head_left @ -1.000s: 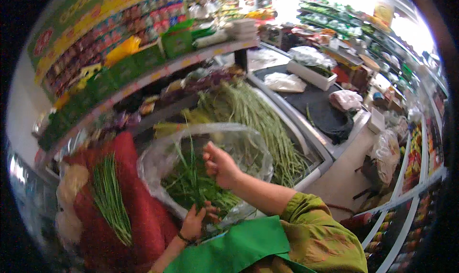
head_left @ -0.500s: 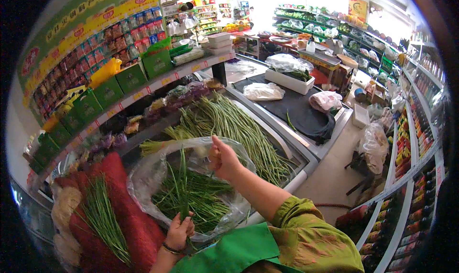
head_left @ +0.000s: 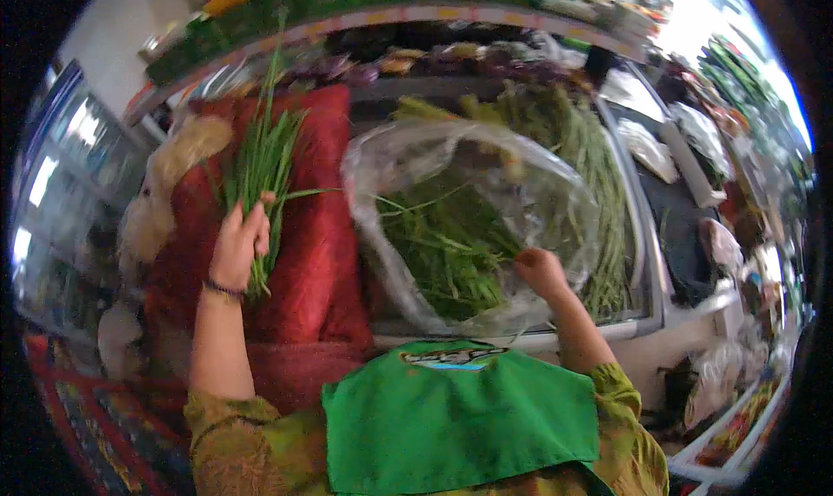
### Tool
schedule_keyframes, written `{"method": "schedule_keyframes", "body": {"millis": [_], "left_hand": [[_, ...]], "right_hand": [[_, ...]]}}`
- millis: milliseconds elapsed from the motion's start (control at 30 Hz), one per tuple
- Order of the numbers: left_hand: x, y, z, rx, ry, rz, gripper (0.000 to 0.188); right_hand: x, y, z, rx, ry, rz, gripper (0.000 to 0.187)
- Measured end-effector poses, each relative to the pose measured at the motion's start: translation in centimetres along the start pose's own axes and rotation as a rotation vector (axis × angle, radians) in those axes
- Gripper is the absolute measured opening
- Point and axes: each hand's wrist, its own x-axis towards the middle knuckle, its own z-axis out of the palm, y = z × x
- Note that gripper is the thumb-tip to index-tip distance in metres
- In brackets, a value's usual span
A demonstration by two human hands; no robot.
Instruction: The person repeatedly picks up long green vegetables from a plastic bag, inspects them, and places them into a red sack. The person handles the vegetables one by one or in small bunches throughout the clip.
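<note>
My left hand [head_left: 240, 243], with a dark bracelet at the wrist, is closed around a bunch of long green chives [head_left: 265, 153]. The bunch is held over a red mesh sack [head_left: 321, 270], its leaves pointing away from me. Right of the sack a clear plastic bag [head_left: 369, 236] lies wide open with a heap of loose chives [head_left: 442, 253] inside. My right hand [head_left: 542, 272] is at the bag's right side, by the heap. Its fingers are curled in; motion blur hides what, if anything, is in them.
Long beans [head_left: 612, 227] lie behind and right of the bag in the display case. A shelf edge [head_left: 416, 14] runs across the back. At the right, a dark counter [head_left: 685, 244] carries bagged goods. Glass-door coolers [head_left: 74, 175] stand at the left.
The view has swung left. My left hand has carried the bunch of chives from the bag to over the red sack. My right hand has come down from above the bag to its right side.
</note>
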Motion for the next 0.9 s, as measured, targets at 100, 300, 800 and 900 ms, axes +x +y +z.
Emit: {"method": "schedule_keyframes", "body": {"millis": [100, 300, 800, 900], "left_hand": [[0.5, -2.5, -5.6, 0.102, 0.095, -0.162, 0.028], [-0.5, -14.6, -11.2, 0.779, 0.35, -0.249, 0.06], [3.6, -10.0, -1.0, 1.155, 0.013, 0.296, 0.032], [6.0, -8.8, -1.3, 0.992, 0.249, 0.296, 0.031]], "right_hand": [[0.3, 1.0, 1.2, 0.201, -0.013, -0.031, 0.028], [0.1, 2.4, 2.5, 0.236, 0.03, -0.053, 0.022], [0.3, 4.3, 2.3, 0.361, 0.115, 0.059, 0.012], [0.2, 7.1, 3.6, 0.3, 0.121, 0.009, 0.017]]}}
